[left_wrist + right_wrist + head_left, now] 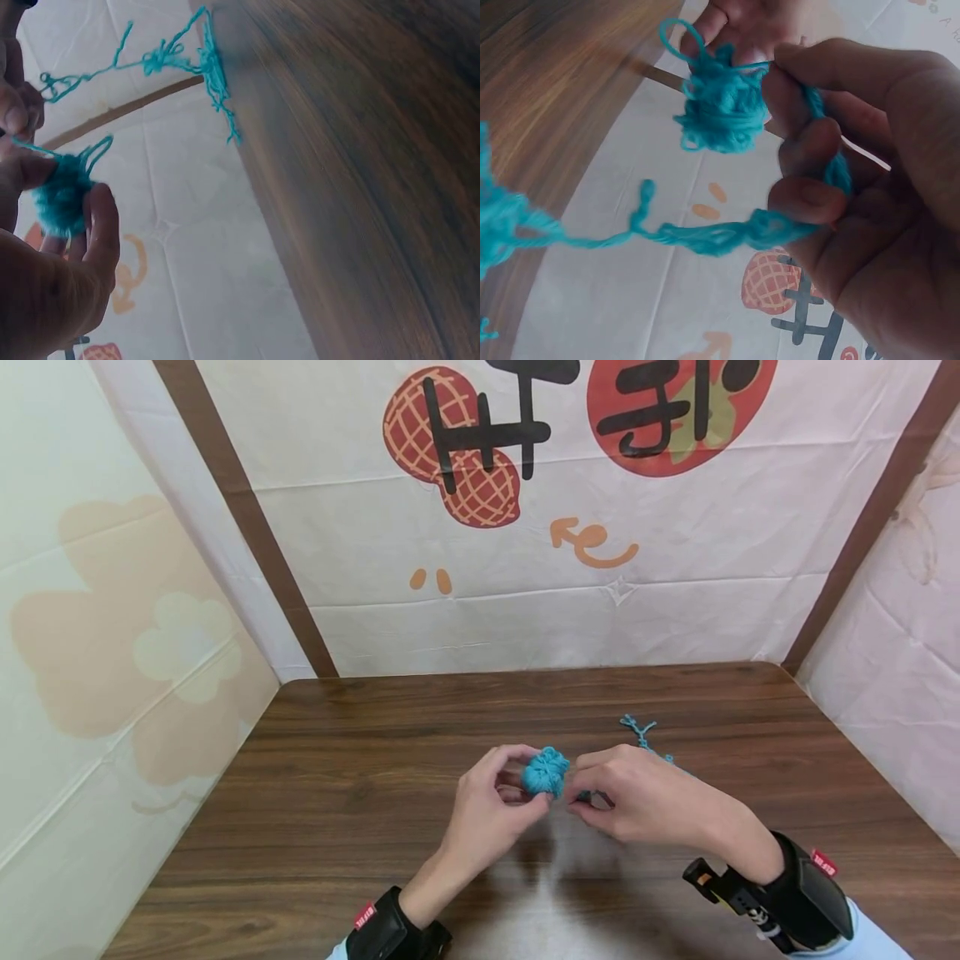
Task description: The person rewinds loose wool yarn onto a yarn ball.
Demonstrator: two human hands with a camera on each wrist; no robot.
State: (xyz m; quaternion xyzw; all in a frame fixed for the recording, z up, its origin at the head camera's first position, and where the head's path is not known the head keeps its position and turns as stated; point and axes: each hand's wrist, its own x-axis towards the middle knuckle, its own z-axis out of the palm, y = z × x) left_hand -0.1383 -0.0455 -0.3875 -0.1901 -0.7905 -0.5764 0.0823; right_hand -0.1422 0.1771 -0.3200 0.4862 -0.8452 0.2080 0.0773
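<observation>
A small ball of turquoise yarn [546,772] sits between the thumb and fingers of my left hand [487,810], held above the table. One loose loop stands off the ball [64,195] in the left wrist view. Close on its right, my right hand [637,793] pinches the strand that runs to the ball between thumb and forefinger. Its other fingers curl round more of the yarn [772,229], seen in the right wrist view. From there a knotted, tangled length [641,731] trails beyond the hand onto the table.
The brown wood-grain table [337,827] spreads under both hands. A printed white cloth [525,627] hangs along its far edge, with pale cloth panels at the left and right. Black bands with cameras [802,885] sit on both wrists.
</observation>
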